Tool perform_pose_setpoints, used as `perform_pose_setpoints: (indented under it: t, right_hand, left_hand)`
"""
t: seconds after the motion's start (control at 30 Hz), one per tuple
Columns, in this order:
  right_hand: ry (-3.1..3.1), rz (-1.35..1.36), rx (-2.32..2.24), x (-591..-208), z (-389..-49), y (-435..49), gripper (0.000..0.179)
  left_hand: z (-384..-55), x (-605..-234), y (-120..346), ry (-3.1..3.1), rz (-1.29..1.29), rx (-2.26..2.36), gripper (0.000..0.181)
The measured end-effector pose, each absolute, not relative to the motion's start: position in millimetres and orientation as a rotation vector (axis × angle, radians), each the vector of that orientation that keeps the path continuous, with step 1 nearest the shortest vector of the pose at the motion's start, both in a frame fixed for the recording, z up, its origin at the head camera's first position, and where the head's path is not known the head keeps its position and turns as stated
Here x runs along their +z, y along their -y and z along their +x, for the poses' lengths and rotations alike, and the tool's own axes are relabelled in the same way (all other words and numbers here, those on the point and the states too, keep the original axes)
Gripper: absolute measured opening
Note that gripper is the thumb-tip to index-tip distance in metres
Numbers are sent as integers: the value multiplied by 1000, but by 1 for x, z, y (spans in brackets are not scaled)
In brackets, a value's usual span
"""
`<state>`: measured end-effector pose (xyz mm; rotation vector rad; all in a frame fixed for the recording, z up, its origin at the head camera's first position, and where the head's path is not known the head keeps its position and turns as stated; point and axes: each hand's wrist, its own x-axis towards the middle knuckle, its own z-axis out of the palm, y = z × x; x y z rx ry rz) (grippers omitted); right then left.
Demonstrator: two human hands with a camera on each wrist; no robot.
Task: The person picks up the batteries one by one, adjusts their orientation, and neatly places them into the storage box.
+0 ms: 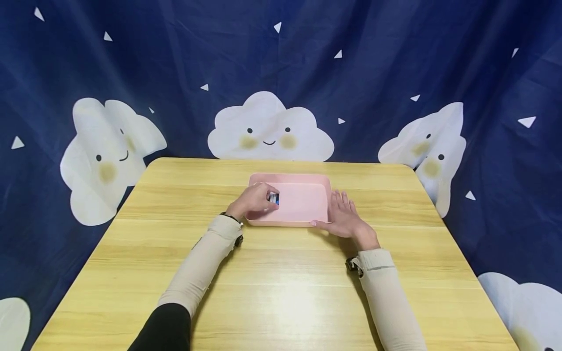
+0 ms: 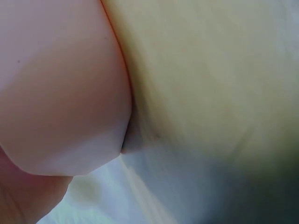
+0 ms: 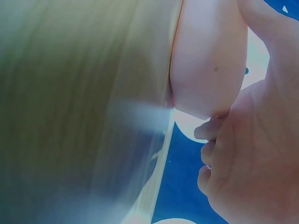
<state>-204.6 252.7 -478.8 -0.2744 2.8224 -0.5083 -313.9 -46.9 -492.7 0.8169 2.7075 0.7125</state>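
A shallow pink tray [image 1: 303,201] sits on the wooden table. Over its left end, my left hand [image 1: 253,197] pinches a small blue-and-white object [image 1: 274,199] between thumb and fingers; its kind is too small to tell. At the tray's right end my right hand [image 1: 344,217] rests with straight fingers along the side wall and the thumb at the near corner. In the left wrist view the tray's outer wall [image 2: 70,102] covers most of the left hand [image 2: 32,196]. The right wrist view has the right hand [image 3: 261,154] against the tray wall [image 3: 208,60].
The light wooden table [image 1: 281,273] extends around the tray on every side. Behind it hangs a dark blue curtain [image 1: 246,48] printed with white clouds and small triangles. Both forearms reach in from the near edge, with dark bands at the wrists.
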Motion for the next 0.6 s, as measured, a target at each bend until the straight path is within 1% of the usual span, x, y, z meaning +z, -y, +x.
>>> perform_pose_setpoints:
  t: [0.37,0.5,0.6]
  right_hand:
    - [-2837,-276,-487,-482,-207,-257,125]
    - [-2838,-268,-495,-483,-206,-258,125]
    - [-2828,-265,-514,-483,-205,-257,125]
  left_hand:
    - [-315,-493,42,-2748,836,656,50]
    - [-315,-494,42,-2736,851,649,58]
    - [-312,-488,47,-2719,827,703,64]
